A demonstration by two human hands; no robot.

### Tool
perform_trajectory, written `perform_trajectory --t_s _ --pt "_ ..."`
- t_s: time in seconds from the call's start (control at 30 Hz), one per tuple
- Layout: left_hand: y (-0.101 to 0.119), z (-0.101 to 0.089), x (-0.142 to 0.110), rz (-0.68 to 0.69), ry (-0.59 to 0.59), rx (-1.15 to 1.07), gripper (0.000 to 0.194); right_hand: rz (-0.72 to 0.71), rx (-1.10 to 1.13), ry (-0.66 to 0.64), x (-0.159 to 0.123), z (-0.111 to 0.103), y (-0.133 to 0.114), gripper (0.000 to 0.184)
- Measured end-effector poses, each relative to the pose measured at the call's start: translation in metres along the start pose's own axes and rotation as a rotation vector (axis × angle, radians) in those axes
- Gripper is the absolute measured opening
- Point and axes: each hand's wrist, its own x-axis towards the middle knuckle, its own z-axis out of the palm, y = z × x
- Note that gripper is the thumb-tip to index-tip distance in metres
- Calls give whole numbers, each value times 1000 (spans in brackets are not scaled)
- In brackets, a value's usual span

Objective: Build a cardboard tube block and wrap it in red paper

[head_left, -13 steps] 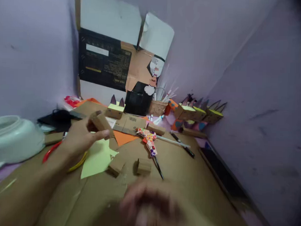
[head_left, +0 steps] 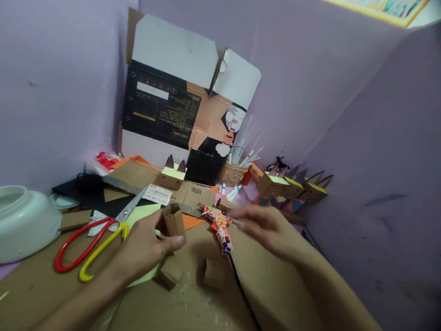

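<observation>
- The right hand (head_left: 276,232) may be risking a burn: if it is shifting the patterned glue gun (head_left: 220,223) carelessly, the metal-looking tip could be swinging toward the left hand (head_left: 140,249), supposing it is hot.
- The black cord (head_left: 243,287) is running from the handle toward the near edge, so the right forearm could be snagging it and dragging the gun askew.
- The folded cardboard piece (head_left: 175,224) is standing hollow in the left grip; squeezing too hard could be crushing its walls.
- The left wrist is lying close to the scissors (head_left: 113,224), so a sideways sweep could be knocking them.
- The left hand is pinching the cardboard piece between thumb and fingers, holding it upright above the small cardboard block (head_left: 171,270); another small block (head_left: 214,272) is sitting nearer the cord.
- The right hand is reaching to the gun's rear, thumb and fingers parting slightly around the pale glue stick (head_left: 236,220); blur is hiding whether they are gripping it, so one cannot tell.
</observation>
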Motion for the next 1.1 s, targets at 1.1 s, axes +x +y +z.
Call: perform_trajectory --t_s 1.1 --pt "7 78 -59 343 -236 240 17 130 647 297 -55 62 -9 47"
